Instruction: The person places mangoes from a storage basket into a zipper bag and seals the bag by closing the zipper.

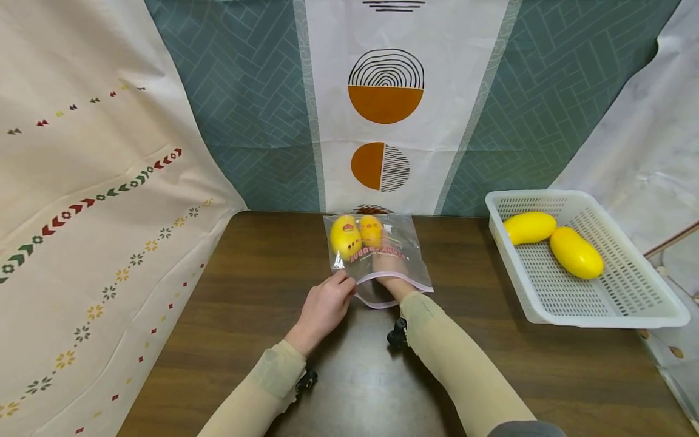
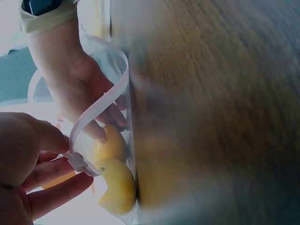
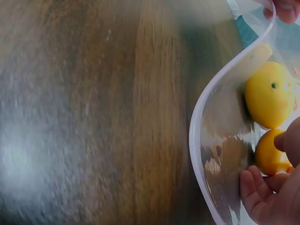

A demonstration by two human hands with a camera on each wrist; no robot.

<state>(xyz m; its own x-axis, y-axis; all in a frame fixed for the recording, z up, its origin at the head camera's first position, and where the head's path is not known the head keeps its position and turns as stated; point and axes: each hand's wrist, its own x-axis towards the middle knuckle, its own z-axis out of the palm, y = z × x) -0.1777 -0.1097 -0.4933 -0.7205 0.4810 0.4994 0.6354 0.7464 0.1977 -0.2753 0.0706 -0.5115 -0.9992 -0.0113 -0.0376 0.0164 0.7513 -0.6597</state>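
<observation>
A clear slider zip bag (image 1: 406, 233) with pink print lies at the table's back edge, its mouth spread wide. At the mouth's left corner, my left hand (image 1: 324, 308) pinches the rim by the slider (image 2: 78, 162). My right hand (image 1: 389, 267) reaches inside the bag. There a yellow lemon-like fruit (image 3: 269, 95) lies beside a smaller orange-yellow fruit (image 3: 269, 152). The right thumb overlaps the smaller fruit in the right wrist view, and the other fingers are loosely bent at its near end. Part of that hand is cut off by the frame.
A white perforated basket (image 1: 521, 291) stands at the right with two long yellow fruits (image 1: 576, 253) in it. A patterned cloth (image 1: 382, 133) hangs behind the brown wooden table (image 1: 262, 255). Pale cloths flank it on both sides.
</observation>
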